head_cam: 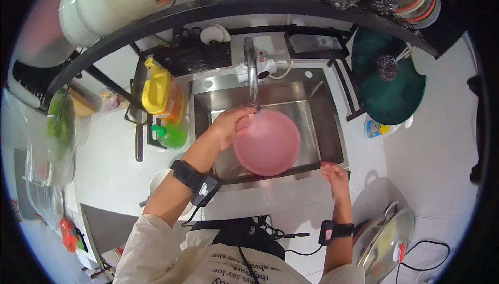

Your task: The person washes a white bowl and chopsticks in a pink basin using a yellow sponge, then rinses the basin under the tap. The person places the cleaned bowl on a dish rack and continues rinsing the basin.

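A pink plastic basin (267, 143) sits in the stainless steel sink (312, 116), under the chrome faucet (252, 73). Water seems to run from the spout into the basin. My left hand (230, 126) is at the spout's tip, above the basin's left rim, fingers partly curled; whether it grips the spout cannot be told. Over the sink's front right corner is my right hand (334, 176), fingers loosely bent, with a small green and yellow thing partly hidden just beside it. Both wrists wear black straps with small boxes.
Left of the sink stand a yellow jug (161, 93), a green bottle (170, 135) and a knife (139, 141). A black rack (249, 7) arches over the back. On the right are a dark green board (393, 93), a spray bottle (376, 128) and a lidded pot (386, 241).
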